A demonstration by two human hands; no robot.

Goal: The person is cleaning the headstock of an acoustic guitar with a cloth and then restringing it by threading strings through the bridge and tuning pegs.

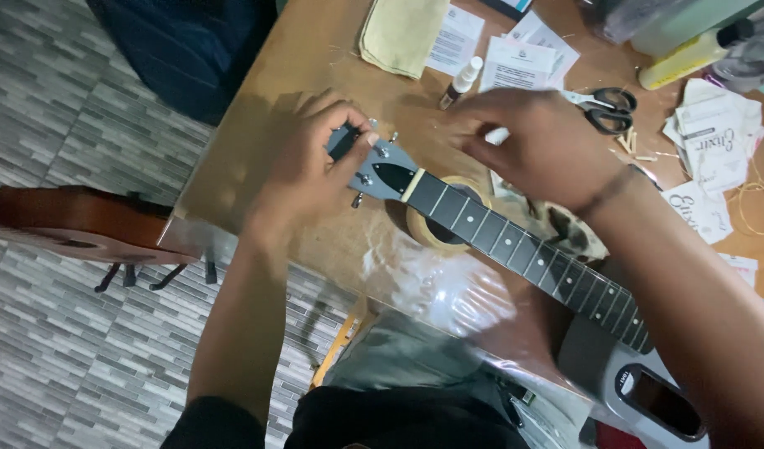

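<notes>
A grey electric guitar lies across the wooden table [315,50], its dark fretted neck [523,249] running from lower right up to the grey headstock [386,170]. My left hand [311,170] is closed on the headstock's far end, around a small black tool at the tuning pegs. My right hand [540,145] hovers just beyond the nut, fingers pinched on something small and white; it is blurred. A roll of tape [423,229] sits under the neck.
Scissors [606,108], a small white bottle [461,81], a yellow cloth [398,33], paper packets [515,62], a yellow-green bottle [689,54] and coiled strings [760,199] lie on the table. A brown guitar's headstock [74,220] juts in at left over the tiled floor.
</notes>
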